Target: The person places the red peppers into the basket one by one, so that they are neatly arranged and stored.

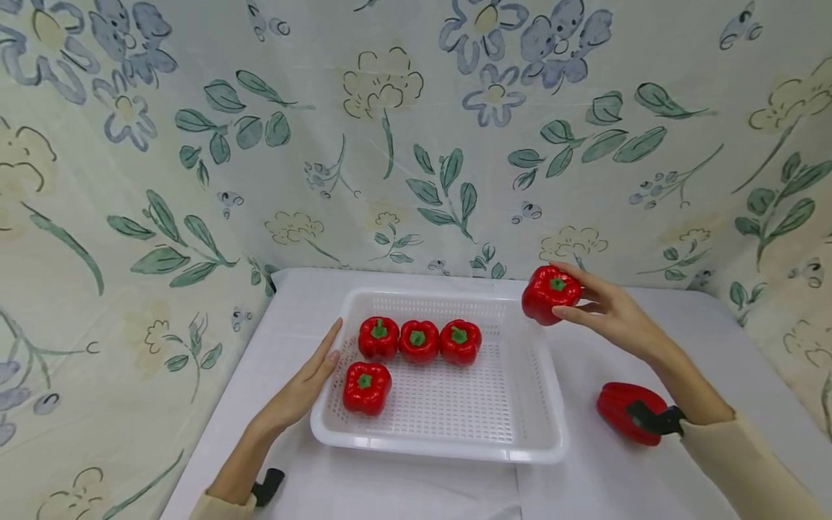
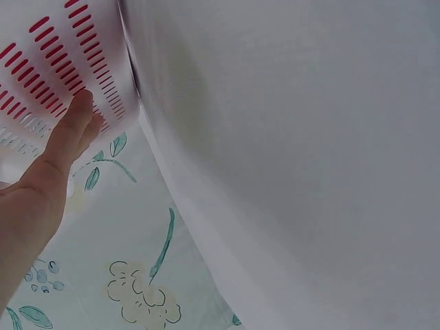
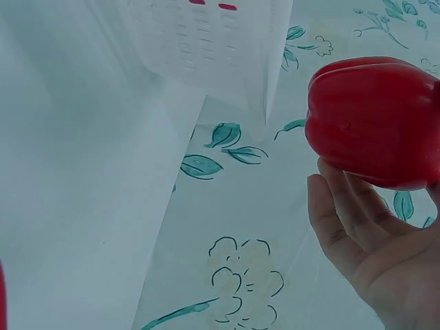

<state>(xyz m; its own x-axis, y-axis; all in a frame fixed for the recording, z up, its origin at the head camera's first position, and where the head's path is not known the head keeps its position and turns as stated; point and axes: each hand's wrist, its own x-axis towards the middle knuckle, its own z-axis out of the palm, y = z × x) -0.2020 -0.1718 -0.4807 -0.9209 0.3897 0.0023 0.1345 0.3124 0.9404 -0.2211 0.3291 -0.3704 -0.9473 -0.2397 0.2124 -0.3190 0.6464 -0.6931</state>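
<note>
My right hand (image 1: 601,307) holds a red bell pepper (image 1: 547,296) between thumb and fingers, above the far right corner of a white perforated plastic basket (image 1: 438,449). The right wrist view shows this pepper (image 3: 375,124) from the side, gripped by the hand (image 3: 378,254). My left hand (image 1: 302,386) rests with straight fingers against the basket's left side; in the left wrist view the fingers (image 2: 72,130) touch its slotted wall (image 2: 103,69). Inside the basket, several red bell peppers with green stems stand upright: three in a back row (image 1: 419,341) and one pepper (image 1: 367,388) at front left.
Another red bell pepper (image 1: 627,412) lies on its side on the white-covered table (image 1: 585,477), right of the basket, partly hidden by the right wrist's black strap mount (image 1: 655,419). A floral cloth (image 1: 390,180) hangs behind and beside the table.
</note>
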